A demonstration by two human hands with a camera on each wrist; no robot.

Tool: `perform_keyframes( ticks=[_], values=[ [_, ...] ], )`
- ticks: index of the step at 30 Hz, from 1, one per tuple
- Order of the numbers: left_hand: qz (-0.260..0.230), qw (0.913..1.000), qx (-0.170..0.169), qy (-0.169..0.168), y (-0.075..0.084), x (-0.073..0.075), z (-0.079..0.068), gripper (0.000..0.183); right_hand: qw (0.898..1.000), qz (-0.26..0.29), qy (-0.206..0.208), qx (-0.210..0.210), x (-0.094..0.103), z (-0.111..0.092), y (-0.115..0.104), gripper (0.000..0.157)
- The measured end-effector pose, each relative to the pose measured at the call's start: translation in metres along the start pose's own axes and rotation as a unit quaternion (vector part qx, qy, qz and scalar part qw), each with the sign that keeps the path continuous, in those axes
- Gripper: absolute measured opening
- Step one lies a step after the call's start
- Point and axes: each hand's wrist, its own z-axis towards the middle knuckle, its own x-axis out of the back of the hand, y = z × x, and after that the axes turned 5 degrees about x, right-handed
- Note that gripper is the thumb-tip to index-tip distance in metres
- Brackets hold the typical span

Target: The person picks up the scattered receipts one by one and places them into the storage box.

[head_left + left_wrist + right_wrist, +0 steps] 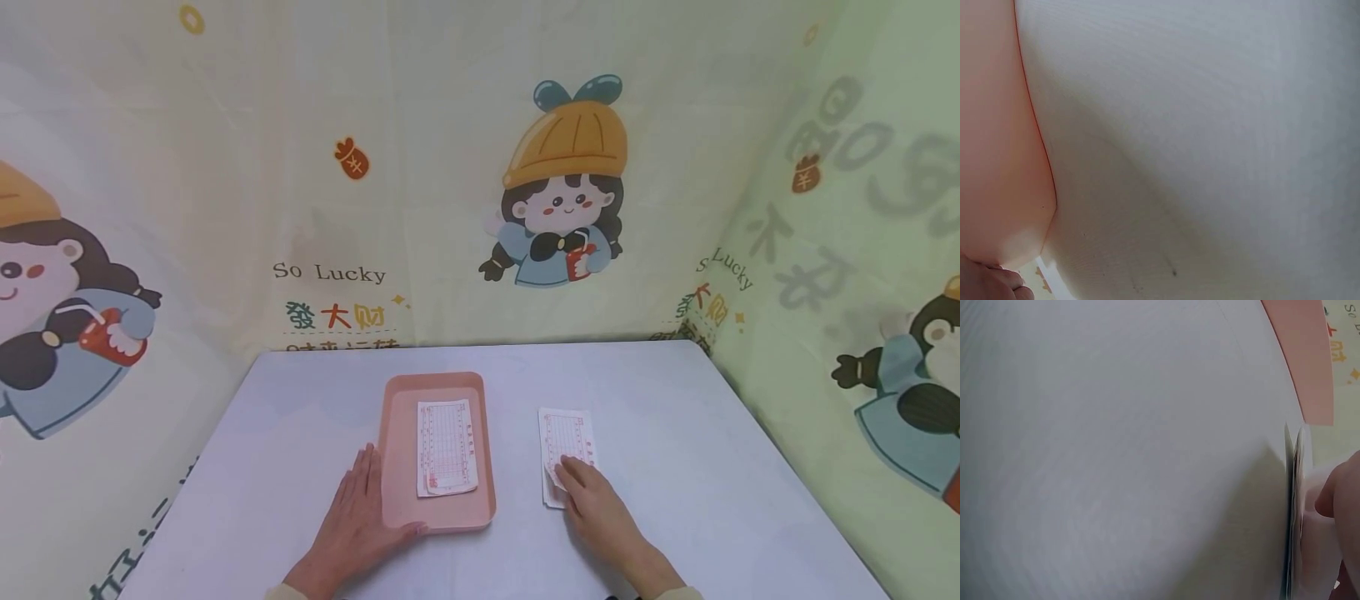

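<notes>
A shallow pink tray (399,454) lies on the table with a few white slips printed with red lines (447,442) inside it. Along its left side and near front corner rests my left hand (358,510), fingers straight and thumb spread. To the right of the tray is a small stack of similar printed slips (566,427). My right hand (600,512) is over the stack's near end and pinches the top slip, whose lower part is lifted. In the right wrist view the stack's edges (1294,519) appear beside the thumb (1329,497); the other fingertips are partly hidden.
The white table (675,433) stretches around the tray and stack. Behind it and at both sides hangs a pale cloth (450,100) with cartoon figures and lettering. A strip of table separates the tray from the stack.
</notes>
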Motion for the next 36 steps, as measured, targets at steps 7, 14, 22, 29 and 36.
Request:
perform_keyframes(
  ticks=[7, 14, 22, 29, 36],
  values=[
    [0.004, 1.0000, 0.001, 0.002, 0.000, 0.000, 0.000, 0.133, 1.000, 0.000, 0.018, 0.015, 0.001, -0.001, 0.001, 0.046],
    [0.004, 1.0000, 0.006, -0.006, 0.000, -0.001, 0.000, 0.133, 1.000, 0.010, 0.019, 0.016, 0.006, 0.000, -0.001, 0.049],
    [-0.001, 1.0000, 0.002, -0.003, 0.000, -0.002, 0.000, 0.131, 0.999, 0.010, 0.037, 0.029, 0.006, 0.000, 0.001, 0.051],
    [0.002, 1.0000, 0.003, -0.007, -0.001, -0.003, 0.001, 0.133, 0.999, 0.002, 0.042, 0.024, 0.008, 0.004, 0.002, 0.054],
    [0.004, 0.9999, 0.006, -0.010, -0.001, -0.002, 0.001, 0.134, 0.999, 0.000, 0.047, 0.022, 0.011, 0.007, 0.002, 0.054]
  ],
)
